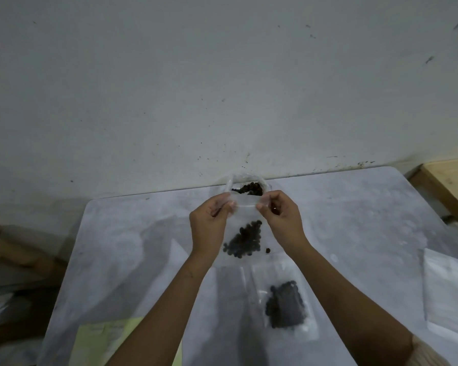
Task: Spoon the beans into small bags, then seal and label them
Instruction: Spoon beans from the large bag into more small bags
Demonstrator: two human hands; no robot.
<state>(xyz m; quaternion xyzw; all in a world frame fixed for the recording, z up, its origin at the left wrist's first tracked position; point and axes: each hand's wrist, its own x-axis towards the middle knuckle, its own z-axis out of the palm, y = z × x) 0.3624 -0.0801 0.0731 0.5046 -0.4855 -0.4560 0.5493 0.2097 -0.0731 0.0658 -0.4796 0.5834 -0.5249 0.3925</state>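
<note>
A small clear bag [245, 215] hangs upright above the table, with dark beans [245, 241] heaped in its lower part. My left hand [212, 223] pinches the bag's top edge at its left end, and my right hand [282, 217] pinches the same edge at its right end. Behind the bag, a clear container [249, 184] with more dark beans stands by the wall. A second clear bag [284, 305] holding beans lies flat on the table, nearer me. No spoon is visible.
The grey table [132, 247] stands against a white wall. Yellow-green paper sheets [103, 339] lie at the near left edge. White sheets or bags [447, 291] lie at the right. Wooden boards [444, 180] are beyond the right corner, and clutter sits on the floor at left.
</note>
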